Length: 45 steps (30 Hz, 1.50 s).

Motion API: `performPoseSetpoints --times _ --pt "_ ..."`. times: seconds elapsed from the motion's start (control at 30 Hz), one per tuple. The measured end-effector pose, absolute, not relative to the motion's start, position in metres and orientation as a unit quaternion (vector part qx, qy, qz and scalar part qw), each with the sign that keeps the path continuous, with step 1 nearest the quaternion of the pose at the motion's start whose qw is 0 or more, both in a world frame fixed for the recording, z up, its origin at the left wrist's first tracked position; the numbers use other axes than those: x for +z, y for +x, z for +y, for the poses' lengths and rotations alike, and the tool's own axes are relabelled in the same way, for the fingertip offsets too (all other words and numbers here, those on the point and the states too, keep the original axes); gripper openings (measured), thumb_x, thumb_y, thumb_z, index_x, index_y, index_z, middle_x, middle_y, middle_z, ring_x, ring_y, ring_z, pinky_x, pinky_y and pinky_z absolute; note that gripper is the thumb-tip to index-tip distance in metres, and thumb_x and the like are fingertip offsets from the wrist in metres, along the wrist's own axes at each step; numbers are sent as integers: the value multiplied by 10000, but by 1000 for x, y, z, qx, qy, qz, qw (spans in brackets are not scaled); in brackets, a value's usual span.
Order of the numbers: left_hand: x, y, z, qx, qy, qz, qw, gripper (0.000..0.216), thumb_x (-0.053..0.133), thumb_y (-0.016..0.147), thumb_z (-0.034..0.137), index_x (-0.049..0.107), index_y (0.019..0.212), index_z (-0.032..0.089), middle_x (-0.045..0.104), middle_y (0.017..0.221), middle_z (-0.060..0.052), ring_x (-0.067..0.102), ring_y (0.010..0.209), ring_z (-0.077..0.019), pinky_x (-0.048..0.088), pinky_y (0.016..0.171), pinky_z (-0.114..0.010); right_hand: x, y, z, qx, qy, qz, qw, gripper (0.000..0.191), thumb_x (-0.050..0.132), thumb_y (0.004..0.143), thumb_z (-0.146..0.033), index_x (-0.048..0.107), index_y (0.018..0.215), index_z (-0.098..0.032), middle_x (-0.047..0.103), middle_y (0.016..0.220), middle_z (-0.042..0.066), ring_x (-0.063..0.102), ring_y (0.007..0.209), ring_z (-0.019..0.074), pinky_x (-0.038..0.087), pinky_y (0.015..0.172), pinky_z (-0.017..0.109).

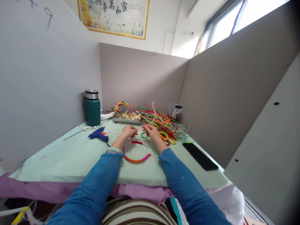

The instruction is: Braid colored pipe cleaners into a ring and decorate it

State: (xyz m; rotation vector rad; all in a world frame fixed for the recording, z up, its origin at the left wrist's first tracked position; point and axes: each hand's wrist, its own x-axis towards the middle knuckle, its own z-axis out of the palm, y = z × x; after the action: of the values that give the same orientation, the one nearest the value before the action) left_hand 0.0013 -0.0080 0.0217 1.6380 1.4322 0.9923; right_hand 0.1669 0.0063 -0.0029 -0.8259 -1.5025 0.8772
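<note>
A pale pink pipe cleaner (154, 113) runs between my hands, its long free end rising above the right one. My left hand (129, 132) pinches one end with closed fingers. Closed around the same strand, my right hand (150, 130) is a short gap away. Below them on the table lies an open hoop (134, 161), partly wrapped in purple, orange, pink and red fuzzy pipe cleaner. Part of its upper edge is hard to make out near my right wrist.
A blue glue gun (98, 134) and a green bottle (92, 109) stand left. Behind are a metal tray (127, 121) with finished colourful hoops (122, 108) and a pile of pipe cleaners (161, 120). A black phone (200, 157) lies right. Grey partitions (142, 78) enclose the table.
</note>
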Motion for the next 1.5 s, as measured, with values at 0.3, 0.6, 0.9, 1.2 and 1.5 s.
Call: performPoseSetpoints --times 0.3,0.6,0.9,1.2,1.5 --pt "29 -3 -17 385 641 385 540 248 706 642 327 572 680 123 568 586 3 394 408 -42 310 428 -217 -4 171 9 393 -394 -588 587 312 642 653 -462 610 665 -151 600 616 16 380 423 60 272 399 207" --pt "28 3 -20 365 646 472 477 210 666 666 303 569 727 127 552 550 15 411 379 -59 324 430 -231 6 170 -1 431 -292 -604 603 369 650 680 -498 664 827 -160 602 724 20 383 463 61 269 416 215" --pt "27 5 -22 363 678 482 420 274 644 700 394 581 698 127 500 505 38 399 371 -56 293 409 -215 2 175 7 427 -350 -523 650 334 660 627 -470 592 739 -164 590 681 4 400 460 70 265 398 215" --pt "21 1 -10 353 693 542 318 247 625 688 381 658 724 139 460 455 46 355 364 -62 258 401 -213 2 172 6 463 -347 -518 630 307 663 629 -435 540 760 -185 570 682 -17 443 466 66 284 383 187" --pt "17 4 -5 377 722 511 275 303 573 719 401 697 729 125 633 605 -24 370 439 -65 268 430 -197 -2 163 0 455 -373 -587 556 347 717 601 -454 546 595 -152 531 502 -18 381 387 57 256 364 202"
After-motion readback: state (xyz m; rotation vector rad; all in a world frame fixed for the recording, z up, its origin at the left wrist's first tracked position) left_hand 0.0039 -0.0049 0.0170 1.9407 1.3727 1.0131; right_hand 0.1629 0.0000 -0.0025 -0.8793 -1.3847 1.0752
